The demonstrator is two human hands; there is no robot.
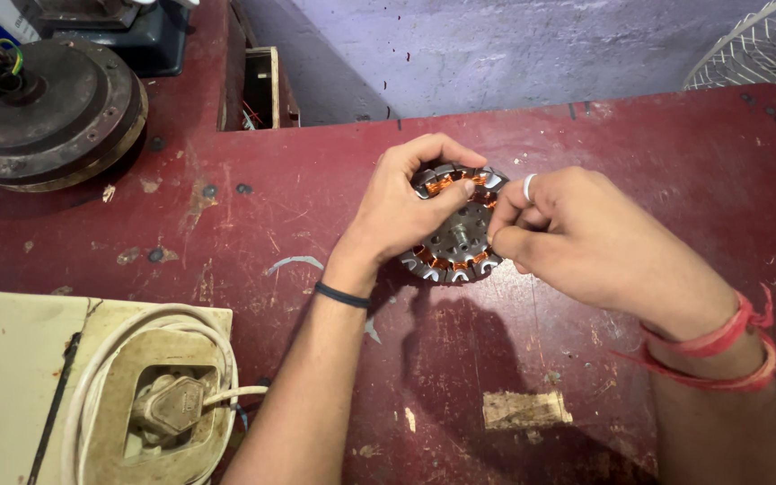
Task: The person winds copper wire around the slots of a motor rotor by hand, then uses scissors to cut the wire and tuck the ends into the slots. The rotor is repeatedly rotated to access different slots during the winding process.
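Observation:
My left hand (403, 208) grips a round motor stator (456, 241) with copper windings and a metal hub with holes, holding it tilted just above the worn red table (586, 144). The thumb lies across its upper windings. My right hand (577, 235), with a ring on one finger and red thread at the wrist, has its fingertips pinched together at the stator's right edge. What the fingertips pinch is too small to see. A black band sits on my left wrist.
A round dark motor housing (42, 112) lies at the far left. A cream block with a coiled white cable and plug (172, 404) sits at the near left. A white fan guard (761, 45) stands at the far right, a wooden box (262, 85) behind the table.

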